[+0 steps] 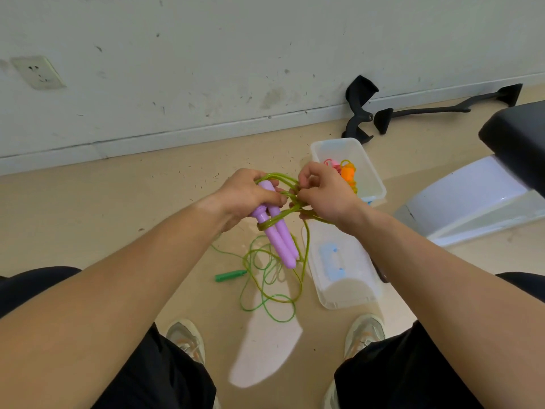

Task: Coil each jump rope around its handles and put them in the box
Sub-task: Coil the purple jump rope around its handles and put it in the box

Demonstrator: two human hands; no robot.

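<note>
Left hand (247,196) grips purple handles (278,243), rope (267,225) wound round them. Right hand (324,193) pinches its loops. Box (370,175) on floor (118,208) near wall edge; green rope (230,276) loose below.

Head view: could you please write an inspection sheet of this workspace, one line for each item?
Surface: beige floor, speckled with small dark bits.
Job's things: purple handles wound with yellow-green rope; clear box holding orange and pink ropes; clear lid lying on the floor; green-handled rope loose on the floor.
Clutter: black chair parts by the wall.
Grips: left hand holds the purple handles; right hand pinches the yellow-green rope.
Cables: nothing seen.
Surroundings: scuffed white wall, wall socket.
</note>
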